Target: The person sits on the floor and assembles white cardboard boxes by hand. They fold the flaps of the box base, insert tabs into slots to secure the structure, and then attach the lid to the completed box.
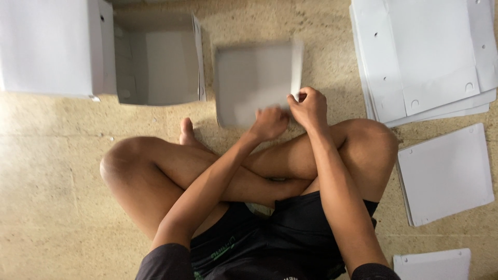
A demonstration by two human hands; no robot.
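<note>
I sit cross-legged on a speckled floor. In front of my knees stands a partly folded white cardboard box (254,78), its near side toward me and blurred by motion. My left hand (270,123) presses against the box's near bottom edge, fingers curled on the cardboard. My right hand (308,106) pinches the near right flap of the same box, just beside the left hand. Both forearms reach out over my crossed legs.
An assembled open white box (158,62) lies at the back left, next to a larger white box (46,46). A stack of flat white cardboard blanks (425,57) sits at the back right, more blanks (446,173) at my right knee, and another (433,264) at the bottom right.
</note>
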